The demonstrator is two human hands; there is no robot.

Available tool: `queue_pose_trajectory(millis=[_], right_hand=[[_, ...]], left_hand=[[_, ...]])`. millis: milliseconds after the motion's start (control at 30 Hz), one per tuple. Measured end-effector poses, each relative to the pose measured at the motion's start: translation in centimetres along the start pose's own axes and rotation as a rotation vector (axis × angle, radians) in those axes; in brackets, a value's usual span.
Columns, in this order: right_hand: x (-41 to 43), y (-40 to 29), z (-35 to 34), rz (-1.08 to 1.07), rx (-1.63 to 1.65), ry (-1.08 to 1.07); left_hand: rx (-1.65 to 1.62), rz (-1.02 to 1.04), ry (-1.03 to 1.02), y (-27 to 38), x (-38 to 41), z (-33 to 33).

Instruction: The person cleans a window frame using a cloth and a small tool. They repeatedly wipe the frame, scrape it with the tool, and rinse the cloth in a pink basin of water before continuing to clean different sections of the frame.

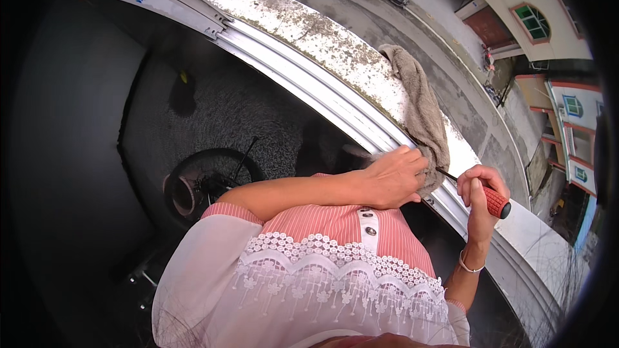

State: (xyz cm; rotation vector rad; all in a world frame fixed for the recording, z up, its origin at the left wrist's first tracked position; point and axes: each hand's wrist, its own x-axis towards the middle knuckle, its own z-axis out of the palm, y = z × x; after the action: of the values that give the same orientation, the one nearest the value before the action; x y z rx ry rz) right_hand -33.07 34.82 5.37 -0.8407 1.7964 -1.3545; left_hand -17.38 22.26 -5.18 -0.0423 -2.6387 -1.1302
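Note:
My left hand (394, 179) is closed on the near end of a grey-brown towel (420, 94). The towel lies bunched across the white sliding-window track (314, 84) and trails over the outer ledge. In my right hand (481, 188) is a screwdriver (496, 203) with a ribbed red handle and a black end cap. Its thin dark shaft points left to the towel, close beside my left hand. The tip is hidden at the cloth, so whether it is wrapped or only touching cannot be told.
A window sash frame (159, 2) stands at the upper left of the track. Outside runs a weathered concrete ledge (290, 24), with a street (464, 92) far below. Inside, a bicycle wheel (213, 154) stands on the dark floor, left of my body.

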Motion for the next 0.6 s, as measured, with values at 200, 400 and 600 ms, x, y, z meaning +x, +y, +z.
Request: queue_pose_trajectory(millis=[200, 400, 600], right_hand=[[-6.9, 0.6, -3.3, 0.006, -0.775, 0.281], [-14.0, 0.2, -7.4, -0.68, -0.425, 0.627], [-13.3, 3.6, -5.7, -0.639, -0.242, 0.639]], left_hand=[[-0.358, 0.22, -0.341, 4.8, 9.6, 11.9], [-1.477, -0.179, -0.758, 6.7, 11.5, 10.6], [-1.709, 0.283, -0.514, 3.6, 14.4, -4.4]])
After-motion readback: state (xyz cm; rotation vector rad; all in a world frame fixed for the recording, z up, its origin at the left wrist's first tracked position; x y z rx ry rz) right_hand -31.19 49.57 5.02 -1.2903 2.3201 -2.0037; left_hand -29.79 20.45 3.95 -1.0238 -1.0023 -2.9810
